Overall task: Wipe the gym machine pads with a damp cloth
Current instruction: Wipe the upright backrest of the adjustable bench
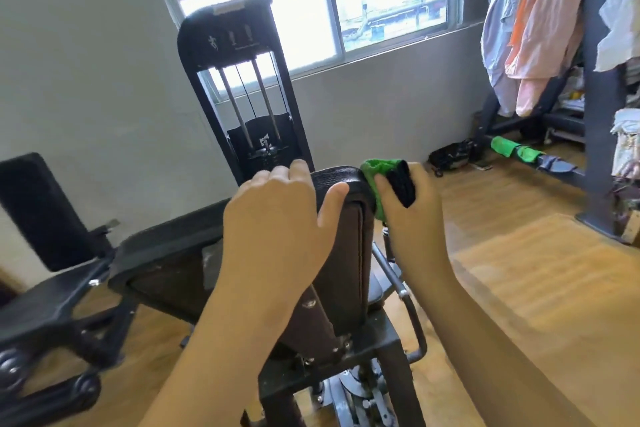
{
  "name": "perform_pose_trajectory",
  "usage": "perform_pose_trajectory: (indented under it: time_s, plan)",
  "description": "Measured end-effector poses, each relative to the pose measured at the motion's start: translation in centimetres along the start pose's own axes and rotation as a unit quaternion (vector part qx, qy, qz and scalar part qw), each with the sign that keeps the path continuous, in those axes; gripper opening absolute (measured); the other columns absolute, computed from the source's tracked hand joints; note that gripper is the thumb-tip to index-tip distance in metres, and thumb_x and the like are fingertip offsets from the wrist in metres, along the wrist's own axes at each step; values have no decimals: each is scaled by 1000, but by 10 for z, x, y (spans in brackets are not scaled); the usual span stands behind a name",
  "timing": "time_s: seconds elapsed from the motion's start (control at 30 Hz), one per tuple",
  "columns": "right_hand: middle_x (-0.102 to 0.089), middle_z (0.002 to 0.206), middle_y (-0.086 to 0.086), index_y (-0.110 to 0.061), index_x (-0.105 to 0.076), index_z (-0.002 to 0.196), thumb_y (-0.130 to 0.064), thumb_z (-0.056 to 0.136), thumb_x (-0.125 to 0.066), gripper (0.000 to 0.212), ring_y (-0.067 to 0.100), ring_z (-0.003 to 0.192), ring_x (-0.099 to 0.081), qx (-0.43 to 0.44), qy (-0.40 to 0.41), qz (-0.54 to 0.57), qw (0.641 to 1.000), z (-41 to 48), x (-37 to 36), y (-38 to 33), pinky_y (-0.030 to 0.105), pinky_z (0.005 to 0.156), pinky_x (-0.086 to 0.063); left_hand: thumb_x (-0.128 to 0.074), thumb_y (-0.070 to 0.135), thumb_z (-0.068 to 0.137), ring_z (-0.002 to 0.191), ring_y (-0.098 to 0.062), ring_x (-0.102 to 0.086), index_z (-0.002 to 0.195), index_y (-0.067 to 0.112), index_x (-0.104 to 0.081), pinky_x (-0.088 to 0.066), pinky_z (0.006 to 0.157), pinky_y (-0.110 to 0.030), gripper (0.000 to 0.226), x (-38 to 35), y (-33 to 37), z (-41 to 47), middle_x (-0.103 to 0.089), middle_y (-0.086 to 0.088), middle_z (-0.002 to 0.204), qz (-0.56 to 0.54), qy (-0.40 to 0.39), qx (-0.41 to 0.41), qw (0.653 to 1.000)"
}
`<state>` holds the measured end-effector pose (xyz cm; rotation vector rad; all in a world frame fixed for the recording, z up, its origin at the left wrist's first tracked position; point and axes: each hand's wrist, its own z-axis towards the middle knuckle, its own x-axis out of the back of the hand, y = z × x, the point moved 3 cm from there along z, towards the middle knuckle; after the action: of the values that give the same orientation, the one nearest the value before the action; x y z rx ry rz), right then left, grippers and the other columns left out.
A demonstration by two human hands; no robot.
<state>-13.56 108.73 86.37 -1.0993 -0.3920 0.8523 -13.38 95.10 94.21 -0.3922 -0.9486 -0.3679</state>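
A dark padded backrest (349,239) of a gym machine stands upright in the middle, seen from behind. My left hand (280,215) grips its top edge, fingers curled over the far side and thumb on the near side. My right hand (412,204) holds a bunched green and black cloth (384,172) against the pad's top right corner. Another black pad (38,211) stands at the far left on the same frame.
The weight stack tower (242,97) rises behind the pad, below a window. A black metal rack (595,135) draped with clothes (533,31) fills the right side. A green wrapped bar (512,151) lies low by the rack. The floor is wood.
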Motion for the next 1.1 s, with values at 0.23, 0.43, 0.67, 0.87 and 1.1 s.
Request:
perform_pose_trajectory:
  time_s: [0.23, 0.43, 0.67, 0.87, 1.1]
  plan:
    - [-58, 85, -1, -10, -57, 100, -20, 94, -57, 12, -5, 74, -54, -51, 36, 31, 998, -12, -5, 24, 7, 64, -43, -1, 66, 75, 91, -13, -61, 125, 19, -56, -41, 73, -21, 88, 2, 0, 1, -66, 2, 102, -23, 9, 18, 1000]
    - [-51, 72, -9, -19, -52, 84, -22, 90, -64, 14, -2, 63, -50, -1, 48, 79, 996, 1, -5, -12, 11, 56, -42, 1, 63, 78, 78, -8, -41, 119, 20, -57, -29, 63, -22, 83, 8, 6, 5, -63, 3, 91, 24, -11, 24, 999]
    - [-53, 74, -20, -26, -48, 88, -24, 93, -58, 12, -1, 70, -52, -25, 33, 134, 990, -8, -10, 18, 13, 63, -44, -10, 66, 80, 80, -4, -44, 113, 26, -54, -22, 57, -8, 68, 6, 18, 12, -58, 10, 96, -33, 4, 75, 997]
    - [-51, 83, -14, -45, -40, 91, -60, 90, -43, 15, 7, 76, -54, -93, -60, 91, 990, -20, -6, 69, 22, 66, -47, -25, 65, 93, 87, -7, -47, 108, 22, -59, -32, 78, -19, 57, -13, 43, 22, -61, 7, 97, -28, 14, 128, 991]
    - [-52, 93, 0, -29, -44, 97, -33, 98, -48, 7, 16, 88, -53, -165, -193, 185, 949, -20, 12, 72, 25, 75, -46, -34, 42, 93, 76, -3, -46, 95, 20, -65, -32, 71, -20, 38, -25, 58, 22, -65, 5, 85, 36, 113, 193, 974]
